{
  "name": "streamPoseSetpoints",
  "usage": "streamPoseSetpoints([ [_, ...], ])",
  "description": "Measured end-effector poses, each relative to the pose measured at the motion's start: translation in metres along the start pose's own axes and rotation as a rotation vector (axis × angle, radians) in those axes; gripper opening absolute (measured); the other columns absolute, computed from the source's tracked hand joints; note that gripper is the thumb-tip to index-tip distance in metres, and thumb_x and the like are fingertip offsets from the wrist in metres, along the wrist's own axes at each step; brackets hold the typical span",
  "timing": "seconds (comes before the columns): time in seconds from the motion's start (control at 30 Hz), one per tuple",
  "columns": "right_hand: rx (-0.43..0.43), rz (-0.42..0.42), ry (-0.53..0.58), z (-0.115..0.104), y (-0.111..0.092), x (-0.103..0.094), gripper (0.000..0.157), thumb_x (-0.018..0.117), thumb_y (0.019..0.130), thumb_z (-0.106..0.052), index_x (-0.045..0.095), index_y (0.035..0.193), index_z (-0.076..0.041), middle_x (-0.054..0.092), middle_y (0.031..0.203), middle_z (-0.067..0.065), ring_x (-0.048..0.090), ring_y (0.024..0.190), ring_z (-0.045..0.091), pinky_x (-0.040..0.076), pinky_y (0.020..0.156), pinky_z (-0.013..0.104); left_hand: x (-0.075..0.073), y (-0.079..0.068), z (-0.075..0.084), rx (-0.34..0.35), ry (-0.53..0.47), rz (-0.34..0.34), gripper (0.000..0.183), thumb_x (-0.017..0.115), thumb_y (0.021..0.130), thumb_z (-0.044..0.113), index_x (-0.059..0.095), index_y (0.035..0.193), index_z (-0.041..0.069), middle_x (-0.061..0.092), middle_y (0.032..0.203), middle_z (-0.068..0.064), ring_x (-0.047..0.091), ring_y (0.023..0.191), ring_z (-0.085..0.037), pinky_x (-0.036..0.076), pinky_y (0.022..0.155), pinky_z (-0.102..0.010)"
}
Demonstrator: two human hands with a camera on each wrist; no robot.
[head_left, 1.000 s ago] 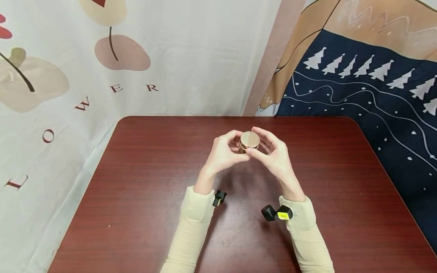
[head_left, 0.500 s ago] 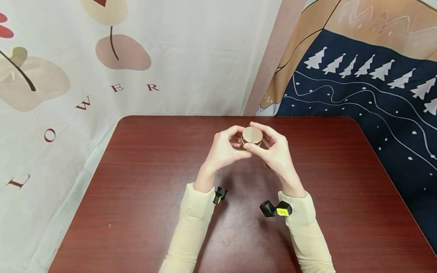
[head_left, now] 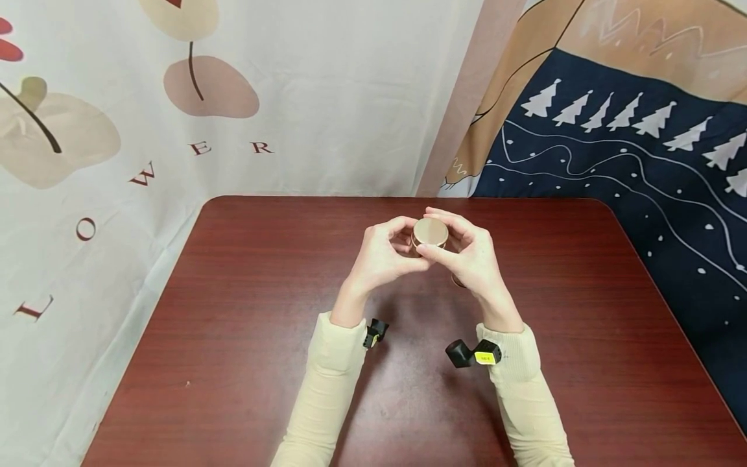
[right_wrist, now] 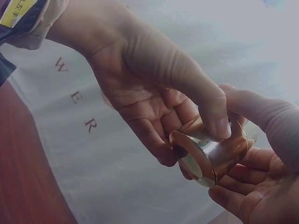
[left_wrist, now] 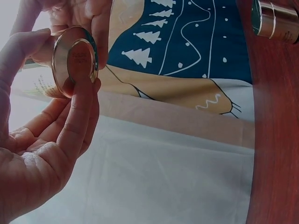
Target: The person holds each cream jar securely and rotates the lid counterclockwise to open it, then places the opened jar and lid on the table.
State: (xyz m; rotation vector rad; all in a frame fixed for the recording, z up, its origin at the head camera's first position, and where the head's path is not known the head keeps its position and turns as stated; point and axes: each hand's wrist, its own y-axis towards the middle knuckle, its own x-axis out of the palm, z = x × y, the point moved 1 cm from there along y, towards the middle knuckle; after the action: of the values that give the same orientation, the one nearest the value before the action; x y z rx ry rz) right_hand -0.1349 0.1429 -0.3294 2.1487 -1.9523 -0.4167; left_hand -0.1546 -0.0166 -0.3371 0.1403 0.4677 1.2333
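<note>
Gold container (head_left: 430,231) sits raised above the table at 12 o'clock from the wearer, clasped by two bare hands. The left hand (head_left: 379,261), at its 8 o'clock, has thumb and fingers clamped on it; the right hand (head_left: 474,259), at 4 o'clock, grips it likewise. The left-wrist view shows a round gold end (left_wrist: 80,57), its lettering too small to read. A second gold piece (left_wrist: 279,22) rests on the wooden table (head_left: 262,311), toward 5 o'clock in the head view and partly hidden. Beyond hang a pale curtain at 11 o'clock and a navy tree-print cloth at 2.

The step in hand appears to be two-handed handling of the container; whether it is being turned cannot be told. The next move likely calls for one steady grip while the other shifts.
</note>
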Motion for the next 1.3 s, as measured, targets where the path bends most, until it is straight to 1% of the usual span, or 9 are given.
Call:
streamPoseSetpoints([
  [0.2, 0.025, -0.036, 0.013, 0.0001, 0.0010, -0.0015, 0.051, 0.073, 0.071, 0.009, 0.059, 0.120, 0.007, 0.061, 0.122, 0.009, 0.061, 0.102, 0.015, 0.048, 0.089, 0.024, -0.0002, -0.0014, -0.0016, -0.007, 0.012, 0.002, 0.037, 0.079, 0.063, 0.001, 0.066, 0.097, 0.001, 0.065, 0.083, -0.007, 0.057, 0.072, -0.012, 0.055, 0.069, -0.025],
  [0.47, 0.040, -0.140, 0.064, 0.0028, -0.0007, -0.0057, 0.054, 0.069, 0.075, 0.012, 0.053, 0.127, 0.006, 0.061, 0.120, 0.003, 0.057, 0.108, 0.017, 0.047, 0.091, 0.025, -0.0002, -0.0042, -0.0029, -0.025, -0.061, -0.025, 0.037, 0.078, 0.064, -0.001, 0.066, 0.099, -0.002, 0.066, 0.087, -0.010, 0.060, 0.073, -0.014, 0.055, 0.071, -0.027],
  [0.6, 0.002, -0.098, 0.010, 0.0040, -0.0027, -0.0048, 0.057, 0.070, 0.073, 0.013, 0.050, 0.127, 0.006, 0.056, 0.124, 0.005, 0.053, 0.115, 0.017, 0.040, 0.101, 0.028, -0.0005, -0.0050, -0.0030, -0.020, -0.051, -0.019, 0.040, 0.079, 0.064, -0.003, 0.065, 0.101, -0.004, 0.066, 0.090, -0.013, 0.062, 0.075, -0.020, 0.055, 0.072, -0.027],
  [0.7, -0.039, -0.040, -0.019, 0.0035, -0.0036, -0.0034, 0.055, 0.073, 0.068, 0.016, 0.051, 0.118, 0.008, 0.054, 0.125, 0.011, 0.051, 0.117, 0.018, 0.036, 0.105, 0.030, -0.0003, -0.0053, -0.0038, -0.019, -0.056, -0.016, 0.042, 0.079, 0.063, -0.005, 0.065, 0.102, -0.005, 0.066, 0.091, -0.015, 0.062, 0.076, -0.023, 0.055, 0.073, -0.028],
  [0.8, -0.064, -0.012, -0.022, 0.0023, -0.0037, -0.0027, 0.050, 0.075, 0.065, 0.017, 0.053, 0.109, 0.009, 0.055, 0.124, 0.012, 0.053, 0.115, 0.021, 0.037, 0.104, 0.032, -0.0002, -0.0056, -0.0040, -0.011, -0.059, -0.010, 0.043, 0.079, 0.062, -0.006, 0.065, 0.103, -0.006, 0.066, 0.092, -0.016, 0.062, 0.076, -0.022, 0.056, 0.073, -0.028],
  [0.97, -0.083, -0.061, 0.037, 0.0030, -0.0032, -0.0057, 0.045, 0.070, 0.069, 0.019, 0.055, 0.112, 0.013, 0.056, 0.123, 0.010, 0.052, 0.116, 0.024, 0.040, 0.102, 0.031, 0.0007, -0.0061, -0.0053, -0.036, -0.069, -0.003, 0.040, 0.080, 0.064, -0.001, 0.066, 0.101, -0.004, 0.067, 0.092, -0.013, 0.060, 0.076, -0.013, 0.055, 0.073, -0.027],
  [1.17, -0.128, -0.185, 0.091, 0.0061, -0.0039, -0.0078, 0.049, 0.058, 0.078, 0.019, 0.048, 0.126, 0.015, 0.047, 0.131, 0.022, 0.048, 0.118, 0.022, 0.043, 0.097, 0.027, 0.0009, -0.0070, -0.0068, -0.069, -0.099, -0.001, 0.038, 0.080, 0.065, 0.000, 0.067, 0.101, -0.002, 0.068, 0.094, -0.012, 0.059, 0.078, -0.008, 0.055, 0.074, -0.027],
  [1.23, -0.134, -0.165, 0.050, 0.0061, -0.0048, -0.0065, 0.053, 0.059, 0.079, 0.017, 0.045, 0.130, 0.012, 0.046, 0.132, 0.020, 0.048, 0.119, 0.020, 0.041, 0.099, 0.027, 0.0010, -0.0069, -0.0073, -0.066, -0.114, -0.004, 0.039, 0.080, 0.065, -0.001, 0.067, 0.102, -0.004, 0.068, 0.094, -0.013, 0.060, 0.078, -0.009, 0.055, 0.075, -0.028],
  [1.3, -0.114, -0.111, 0.008, 0.0053, -0.0056, -0.0045, 0.056, 0.063, 0.077, 0.015, 0.045, 0.130, 0.009, 0.048, 0.131, 0.013, 0.047, 0.120, 0.018, 0.038, 0.103, 0.028, 0.0012, -0.0066, -0.0077, -0.062, -0.123, -0.001, 0.039, 0.079, 0.065, -0.002, 0.066, 0.102, -0.004, 0.067, 0.094, -0.014, 0.060, 0.077, -0.010, 0.055, 0.075, -0.028],
])
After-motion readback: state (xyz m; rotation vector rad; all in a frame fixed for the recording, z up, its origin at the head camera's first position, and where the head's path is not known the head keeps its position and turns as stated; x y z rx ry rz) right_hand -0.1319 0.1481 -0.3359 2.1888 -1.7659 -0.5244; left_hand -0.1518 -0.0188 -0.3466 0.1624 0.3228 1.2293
